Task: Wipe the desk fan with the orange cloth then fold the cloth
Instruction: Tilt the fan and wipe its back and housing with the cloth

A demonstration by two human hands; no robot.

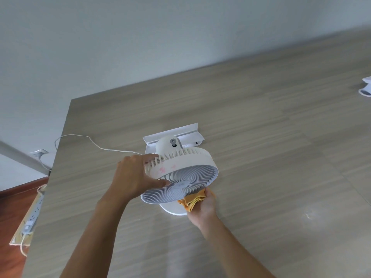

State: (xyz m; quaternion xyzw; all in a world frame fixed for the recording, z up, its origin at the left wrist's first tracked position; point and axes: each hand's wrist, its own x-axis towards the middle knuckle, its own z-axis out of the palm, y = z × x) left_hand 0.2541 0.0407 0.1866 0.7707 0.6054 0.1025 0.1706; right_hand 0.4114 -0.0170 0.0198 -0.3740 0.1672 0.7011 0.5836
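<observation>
A white desk fan [180,177] stands on the wooden table [271,147], its round grille tilted down toward me. My left hand [134,175] grips the left rim of the fan head, fingers over the top and thumb on the grille. My right hand [204,207] holds a bunched orange cloth [192,200] pressed against the lower right edge of the grille, just above the fan's round base [174,210]. Part of the cloth is hidden behind the grille and inside my hand.
A white shelf-like bracket [174,134] lies right behind the fan. A thin white cable [84,137] runs from the fan to the table's left edge. A power strip [33,213] lies on the floor at left. A white object [366,87] sits at the far right.
</observation>
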